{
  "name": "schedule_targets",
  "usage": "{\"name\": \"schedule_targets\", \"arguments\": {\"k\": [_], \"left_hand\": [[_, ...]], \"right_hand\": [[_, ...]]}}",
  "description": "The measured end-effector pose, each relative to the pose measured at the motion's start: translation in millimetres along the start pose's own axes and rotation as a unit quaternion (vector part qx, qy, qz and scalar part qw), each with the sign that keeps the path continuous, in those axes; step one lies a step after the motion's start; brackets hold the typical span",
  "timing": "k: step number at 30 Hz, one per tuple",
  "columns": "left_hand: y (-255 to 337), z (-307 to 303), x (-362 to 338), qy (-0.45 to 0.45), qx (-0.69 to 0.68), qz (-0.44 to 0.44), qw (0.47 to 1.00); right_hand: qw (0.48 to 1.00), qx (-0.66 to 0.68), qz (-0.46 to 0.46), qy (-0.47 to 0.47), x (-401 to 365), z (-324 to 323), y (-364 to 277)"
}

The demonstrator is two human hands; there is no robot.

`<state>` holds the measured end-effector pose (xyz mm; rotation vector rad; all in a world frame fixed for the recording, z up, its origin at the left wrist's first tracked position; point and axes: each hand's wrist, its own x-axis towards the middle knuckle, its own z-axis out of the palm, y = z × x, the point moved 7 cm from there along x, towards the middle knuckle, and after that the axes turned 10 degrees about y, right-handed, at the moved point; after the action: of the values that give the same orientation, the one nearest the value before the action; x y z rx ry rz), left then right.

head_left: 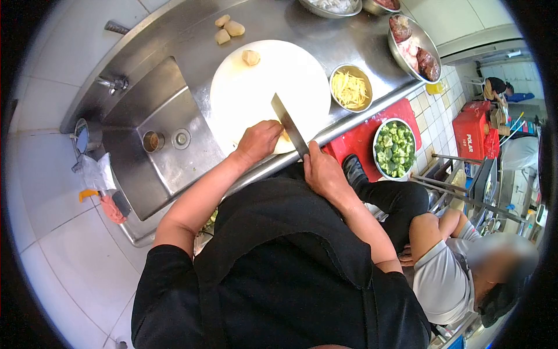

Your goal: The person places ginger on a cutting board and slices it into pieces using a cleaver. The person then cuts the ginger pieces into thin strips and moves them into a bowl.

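Observation:
My right hand (325,168) grips the handle of a kitchen knife (289,123), its broad blade slanting over the near edge of a round white cutting board (238,96). On the board, the curled fingers of my left hand (260,141) press a pale yellow piece of peeled root (285,137) beside the blade. My fingers and the knife hide most of that piece. A peeled, knobbly root (251,57) lies near the board's far edge. To the right stands a metal bowl of thin yellow strips (351,87).
Several peeled roots (229,29) rest on the steel counter behind the board. A sink (168,134) with a small metal cup (153,141) is at left. Bowls of meat (415,49) and cut green vegetables (394,148) are at right. A seated person (447,273) is close by.

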<state>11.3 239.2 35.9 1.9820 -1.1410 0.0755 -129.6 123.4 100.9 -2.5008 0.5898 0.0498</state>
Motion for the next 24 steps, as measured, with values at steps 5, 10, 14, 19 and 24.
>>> {"name": "schedule_targets", "arguments": {"k": [5,10,14,19,24], "left_hand": [[-1,3,0,-0.025,0.004,-0.011,1.000],[0,2,1,-0.010,0.017,0.015,1.000],[0,4,2,-0.036,0.016,-0.003,0.999],[0,4,2,-0.040,0.027,0.002,0.999],[-5,7,0,-0.039,0.026,-0.004,0.999]], "right_hand": [[1.000,-0.012,-0.008,-0.003,-2,2,1],[0.999,-0.022,-0.021,0.008,-4,2,-1],[0.999,-0.029,-0.025,0.008,-4,4,0],[0.999,-0.031,-0.023,0.003,-1,9,2],[0.999,-0.034,-0.030,0.000,4,13,2]]}}
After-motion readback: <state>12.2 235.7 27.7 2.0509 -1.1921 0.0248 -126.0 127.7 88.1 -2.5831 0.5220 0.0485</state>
